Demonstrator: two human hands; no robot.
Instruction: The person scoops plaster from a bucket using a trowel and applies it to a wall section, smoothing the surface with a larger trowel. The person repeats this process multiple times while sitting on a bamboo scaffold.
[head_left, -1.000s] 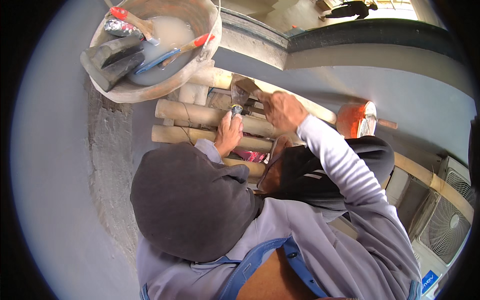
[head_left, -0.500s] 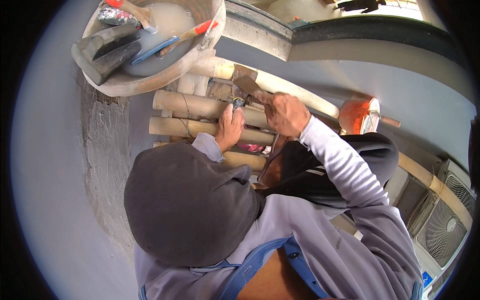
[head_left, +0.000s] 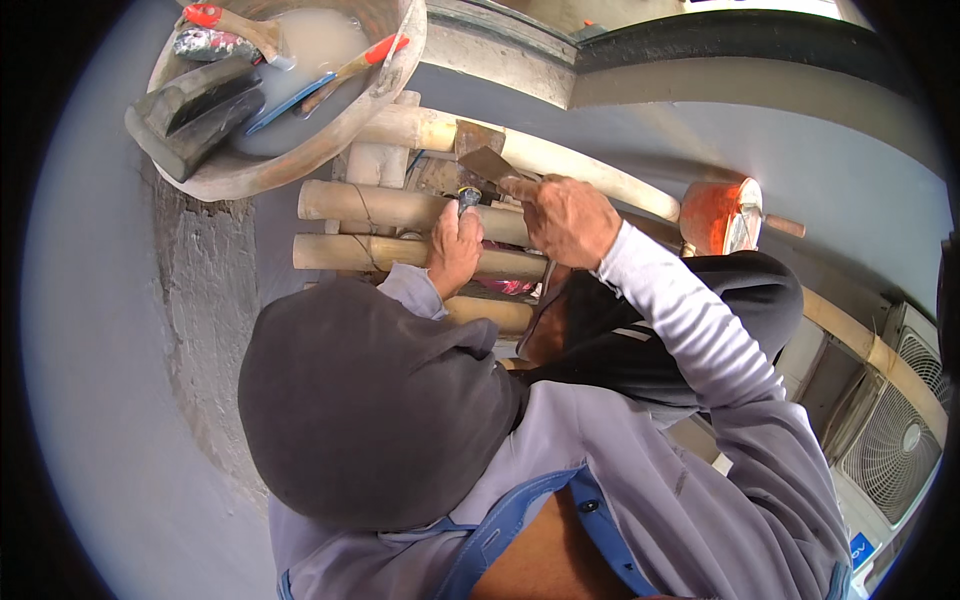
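My left hand [head_left: 455,250] rests on a bamboo pole [head_left: 370,205] and grips a small dark tool with a blue and yellow tip [head_left: 467,196]. Right beside it, my right hand [head_left: 565,215] holds a flat metal scraper [head_left: 487,162], its blade pointing at the small tool. The two hands nearly touch above the stacked poles. My grey hood [head_left: 360,400] and pale sleeves fill the lower half of the view.
A round basin [head_left: 395,75] of cloudy water holds red-handled tools, a blue one and dark floats at top left. Rough grey plaster [head_left: 210,300] runs down the wall on the left. An orange bucket [head_left: 715,215] sits right of the poles. Outdoor fan units [head_left: 890,440] lie lower right.
Both hands stay together at the bamboo poles with the same tools. The view has tilted, so the basin sits higher in the picture.
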